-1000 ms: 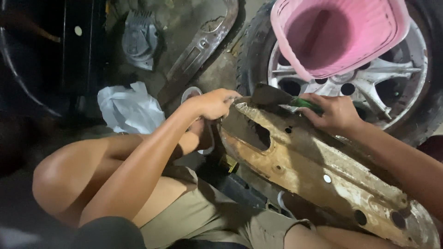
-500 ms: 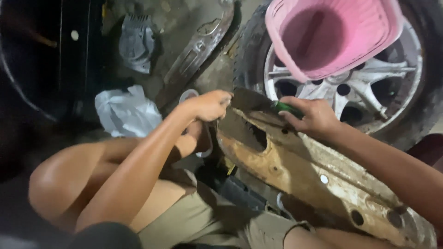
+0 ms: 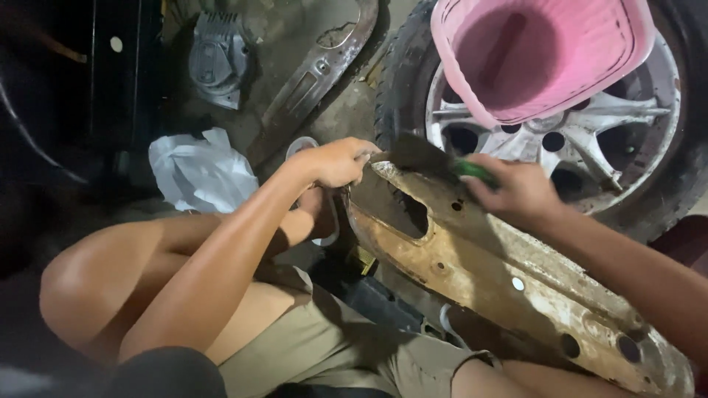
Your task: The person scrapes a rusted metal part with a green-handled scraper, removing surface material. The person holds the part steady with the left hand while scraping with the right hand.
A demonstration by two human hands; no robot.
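Rusty metal panel (image 3: 472, 273): left hand (image 3: 335, 161) clasps its end; right hand (image 3: 516, 193) grips green-handled scraper (image 3: 435, 158).

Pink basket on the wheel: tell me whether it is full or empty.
Empty, as far as the view shows. The pink basket rests tilted on the wheel, its open mouth towards the camera, and only its bare ribbed inside shows.

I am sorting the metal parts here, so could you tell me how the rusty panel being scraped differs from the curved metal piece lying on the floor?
The rusty panel is orange-brown, propped across the lap and held by the left hand; the curved metal piece is grey, flat on the floor, untouched. The panel looks broader. Both have holes.
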